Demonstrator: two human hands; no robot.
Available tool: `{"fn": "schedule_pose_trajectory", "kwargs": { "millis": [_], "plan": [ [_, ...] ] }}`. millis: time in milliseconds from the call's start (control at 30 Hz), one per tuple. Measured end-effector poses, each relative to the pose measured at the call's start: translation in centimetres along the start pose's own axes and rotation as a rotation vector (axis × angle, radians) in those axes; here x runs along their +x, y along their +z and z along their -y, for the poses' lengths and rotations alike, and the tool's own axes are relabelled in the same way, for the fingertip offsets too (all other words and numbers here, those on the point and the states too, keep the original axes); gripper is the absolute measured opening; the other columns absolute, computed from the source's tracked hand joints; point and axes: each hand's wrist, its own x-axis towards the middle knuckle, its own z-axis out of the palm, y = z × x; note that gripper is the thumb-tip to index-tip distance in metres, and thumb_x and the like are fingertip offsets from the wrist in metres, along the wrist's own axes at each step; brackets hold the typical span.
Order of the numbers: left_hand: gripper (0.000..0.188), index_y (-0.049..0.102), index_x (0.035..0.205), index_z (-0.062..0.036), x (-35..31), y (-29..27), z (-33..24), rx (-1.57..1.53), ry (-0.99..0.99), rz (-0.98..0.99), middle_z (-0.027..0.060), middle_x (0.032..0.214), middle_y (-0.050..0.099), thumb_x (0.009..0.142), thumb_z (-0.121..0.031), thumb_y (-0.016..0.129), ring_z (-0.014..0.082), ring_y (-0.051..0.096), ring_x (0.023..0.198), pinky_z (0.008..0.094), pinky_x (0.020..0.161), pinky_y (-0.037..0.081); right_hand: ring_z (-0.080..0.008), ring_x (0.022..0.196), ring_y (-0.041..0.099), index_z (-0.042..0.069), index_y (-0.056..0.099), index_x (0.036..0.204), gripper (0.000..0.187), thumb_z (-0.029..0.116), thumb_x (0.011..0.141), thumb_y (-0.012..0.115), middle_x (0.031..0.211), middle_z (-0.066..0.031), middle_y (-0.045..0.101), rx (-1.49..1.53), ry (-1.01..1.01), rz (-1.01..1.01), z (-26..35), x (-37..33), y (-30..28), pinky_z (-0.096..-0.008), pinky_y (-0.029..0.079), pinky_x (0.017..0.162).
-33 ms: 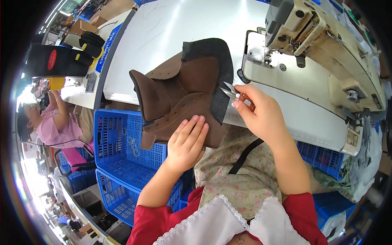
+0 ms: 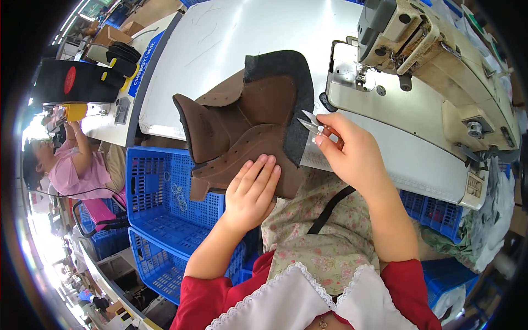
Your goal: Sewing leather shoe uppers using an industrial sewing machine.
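Observation:
A brown boot upper (image 2: 269, 102) with rows of eyelet holes and a dark lining strip (image 2: 304, 82) along its far and right edge lies on the white table, its near part over the front edge. My left hand (image 2: 250, 195) rests on its near side, fingers stretched out flat; the thumb is mostly hidden. In my right hand (image 2: 349, 148) is a pair of thread snips (image 2: 309, 122), held between thumb and fingers. Their two blades are apart and point left, at the right edge of the dark strip. Whether they touch it I cannot tell.
A sewing machine (image 2: 440, 71) stands on the right of the white table (image 2: 220, 33). Stacked blue crates (image 2: 165, 220) sit below the table at left, with another blue crate (image 2: 432, 212) at right. Further left, a person in pink (image 2: 82, 170) works at another machine (image 2: 77, 82).

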Motion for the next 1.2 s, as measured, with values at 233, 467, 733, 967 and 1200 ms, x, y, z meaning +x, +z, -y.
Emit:
{"fn": "schedule_pose_trajectory", "kwargs": {
  "millis": [233, 467, 733, 967, 1200],
  "plan": [
    [0.054, 0.064, 0.118, 0.0025, -0.3, 0.2, 0.1, 0.004, 0.015, -0.026, 0.0175, 0.129, 0.061, 0.065, -0.01, 0.062, 0.0313, 0.055, 0.124, 0.0444, 0.106, 0.041, -0.0246, 0.068, 0.065, 0.006, 0.062, 0.111, 0.03, 0.016, 0.085, 0.069, 0.085, -0.0103, 0.068, 0.098, 0.04, 0.045, -0.9, 0.8, 0.4, -0.034, 0.051, 0.066],
    [0.052, 0.066, 0.117, 0.0014, -0.1, 0.0, -0.1, -0.002, -0.003, -0.016, 0.0154, 0.127, 0.062, 0.066, -0.01, 0.06, 0.0292, 0.056, 0.123, 0.0424, 0.107, 0.041, -0.0102, 0.078, 0.057, 0.004, 0.06, 0.118, 0.031, 0.013, 0.09, 0.068, 0.091, -0.004, 0.064, 0.467, 0.062, -0.108, -2.3, 1.4, 0.8, -0.0251, 0.048, 0.072],
    [0.053, 0.066, 0.117, 0.0011, -0.2, 0.0, 0.0, 0.005, -0.004, -0.015, 0.0152, 0.127, 0.062, 0.065, -0.01, 0.06, 0.0286, 0.056, 0.124, 0.0421, 0.107, 0.041, -0.0085, 0.077, 0.056, 0.003, 0.061, 0.116, 0.028, 0.013, 0.091, 0.068, 0.089, -0.0025, 0.064, 0.417, 0.143, -0.064, -2.8, 0.2, -0.5, -0.0244, 0.048, 0.072],
    [0.052, 0.066, 0.117, 0.0009, -0.3, 0.1, 0.0, 0.013, -0.006, -0.01, 0.015, 0.127, 0.062, 0.067, -0.01, 0.06, 0.0284, 0.056, 0.123, 0.042, 0.107, 0.041, -0.0188, 0.068, 0.063, 0.004, 0.062, 0.113, 0.028, 0.014, 0.088, 0.068, 0.083, -0.0098, 0.067, 0.197, 0.059, 0.05, -0.8, -0.3, 0.1, -0.0303, 0.05, 0.066],
    [0.051, 0.065, 0.117, 0.0008, -0.2, 0.1, -0.1, 0.003, -0.006, -0.004, 0.0149, 0.127, 0.062, 0.068, -0.009, 0.06, 0.0281, 0.056, 0.124, 0.0421, 0.107, 0.041, -0.0118, 0.077, 0.06, 0.001, 0.062, 0.115, 0.027, 0.011, 0.091, 0.066, 0.087, -0.006, 0.066, 0.147, 0.066, 0.082, -0.8, 0.6, 0.6, -0.0264, 0.049, 0.072]
  ]
}}
